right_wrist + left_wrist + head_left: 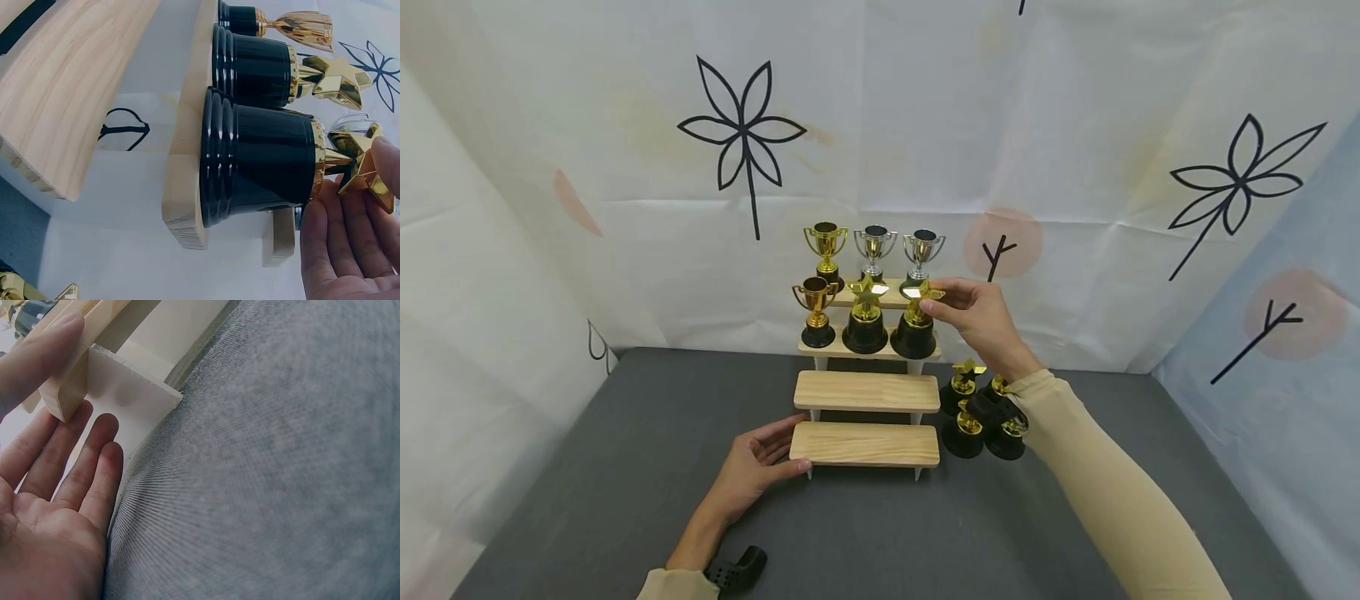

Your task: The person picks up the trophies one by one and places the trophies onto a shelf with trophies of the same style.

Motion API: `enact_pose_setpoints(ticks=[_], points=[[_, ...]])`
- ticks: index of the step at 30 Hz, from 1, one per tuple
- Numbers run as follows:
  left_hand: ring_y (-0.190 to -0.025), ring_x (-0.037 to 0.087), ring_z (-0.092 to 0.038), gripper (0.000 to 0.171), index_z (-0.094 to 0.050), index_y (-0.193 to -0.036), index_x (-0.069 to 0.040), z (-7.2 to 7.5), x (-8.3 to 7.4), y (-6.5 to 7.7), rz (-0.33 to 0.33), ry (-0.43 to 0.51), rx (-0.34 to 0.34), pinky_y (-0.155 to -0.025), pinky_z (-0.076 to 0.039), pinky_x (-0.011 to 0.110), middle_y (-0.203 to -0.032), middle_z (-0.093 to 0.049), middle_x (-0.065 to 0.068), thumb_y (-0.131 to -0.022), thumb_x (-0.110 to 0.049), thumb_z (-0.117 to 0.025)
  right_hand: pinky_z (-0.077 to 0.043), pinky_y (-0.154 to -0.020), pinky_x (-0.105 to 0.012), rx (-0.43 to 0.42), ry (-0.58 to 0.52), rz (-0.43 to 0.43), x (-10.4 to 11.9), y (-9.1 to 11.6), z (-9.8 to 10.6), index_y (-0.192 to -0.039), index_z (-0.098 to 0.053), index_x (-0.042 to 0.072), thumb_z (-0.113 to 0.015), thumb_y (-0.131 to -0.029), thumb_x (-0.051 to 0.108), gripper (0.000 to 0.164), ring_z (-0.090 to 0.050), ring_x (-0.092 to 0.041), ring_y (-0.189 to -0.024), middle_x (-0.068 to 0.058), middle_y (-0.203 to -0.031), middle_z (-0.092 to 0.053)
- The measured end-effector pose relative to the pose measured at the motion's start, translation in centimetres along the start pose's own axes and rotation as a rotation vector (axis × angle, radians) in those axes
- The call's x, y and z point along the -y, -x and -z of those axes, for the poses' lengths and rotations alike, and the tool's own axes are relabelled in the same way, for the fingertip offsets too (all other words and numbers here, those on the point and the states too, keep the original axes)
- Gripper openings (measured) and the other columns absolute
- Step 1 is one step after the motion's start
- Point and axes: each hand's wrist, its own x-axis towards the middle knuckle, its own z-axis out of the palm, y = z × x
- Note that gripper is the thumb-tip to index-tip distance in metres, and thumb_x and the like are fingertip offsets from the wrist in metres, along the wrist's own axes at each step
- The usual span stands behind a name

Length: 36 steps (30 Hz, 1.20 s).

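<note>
A wooden tiered display stand point(867, 442) stands on the grey table. My left hand point(748, 471) holds the left end of its lowest shelf, thumb at the front edge and fingers behind; in the left wrist view the fingers are nearly straight. At the right end of the second shelf from the top, my right hand point(973, 317) pinches the gold star of a star trophy point(262, 162). Its black base rests on the shelf. Left of it stand another star trophy point(866, 329) and a bronze-coloured cup trophy point(817, 308).
A gold cup point(826, 242) and two silver cups, one a silver cup trophy point(875, 243), stand on the top shelf. Several star trophies point(964, 433) stand right of the stand, partly hidden by my right wrist. Behind hangs a patterned white cloth point(880, 108).
</note>
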Motion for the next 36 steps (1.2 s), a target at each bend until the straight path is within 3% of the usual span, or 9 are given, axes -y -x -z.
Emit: enact_pose_setpoints(ticks=[24, 36], points=[[-0.135, 0.036, -0.05, 0.074, -0.05, -0.146, 0.004, 0.0, 0.1, -0.1, -0.013, 0.004, 0.004, -0.106, -0.047, 0.022, -0.147, -0.051, 0.022, -0.081, -0.004, -0.085, -0.057, -0.098, -0.034, 0.017, -0.081, -0.016, -0.3, 0.0, 0.1, -0.132, -0.062, -0.005, -0.072, -0.094, 0.001, 0.04, -0.069, -0.016, -0.103, -0.021, -0.125, -0.065], [-0.135, 0.034, -0.05, 0.074, -0.05, -0.146, 0.003, 0.0, 0.0, 0.0, -0.005, 0.006, 0.004, -0.106, -0.047, 0.021, -0.147, -0.051, 0.021, -0.081, -0.004, -0.085, -0.055, -0.1, -0.033, 0.001, -0.109, -0.009, -0.9, 1.7, 1.8, -0.133, -0.06, -0.009, -0.072, -0.094, 0.001, 0.042, -0.069, -0.019, -0.108, -0.02, -0.122, -0.068]])
